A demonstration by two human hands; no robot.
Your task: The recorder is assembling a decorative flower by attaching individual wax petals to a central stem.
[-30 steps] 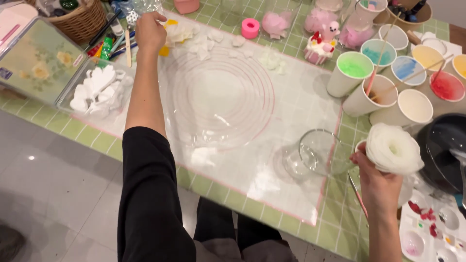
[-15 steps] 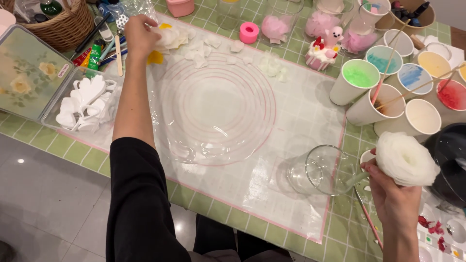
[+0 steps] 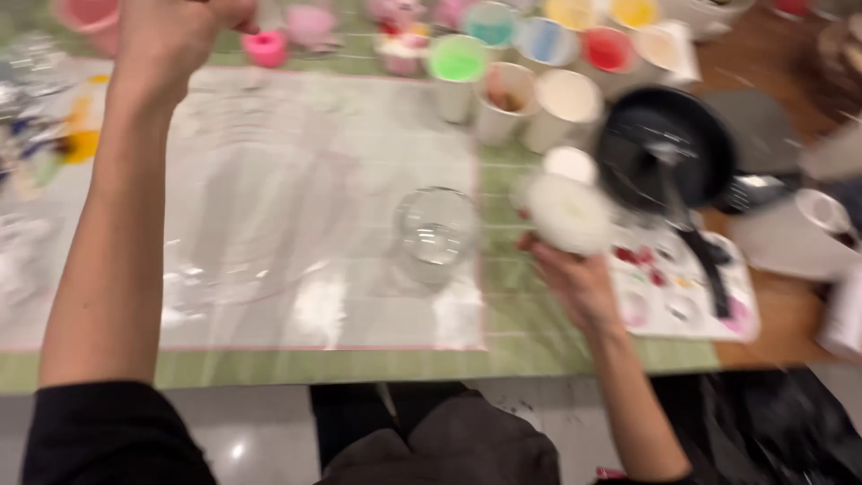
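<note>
1. The right hand is curled around a round white flower-shaped piece, gripping it from below and lifting it clear of the table.
2. That white piece sits just right of a clear glass cup, which stands upright on the translucent silicone mat.
3. The left hand reaches far across the mat to the top edge of the view; blur and cropping hide its fingers, so I cannot tell if it holds anything.
4. A small pink ring-shaped object lies just beside the left hand.
5. Paper cups of coloured liquid stand in a row behind the glass.
6. A black pan sits right of the white piece, with a paint palette below it.
</note>
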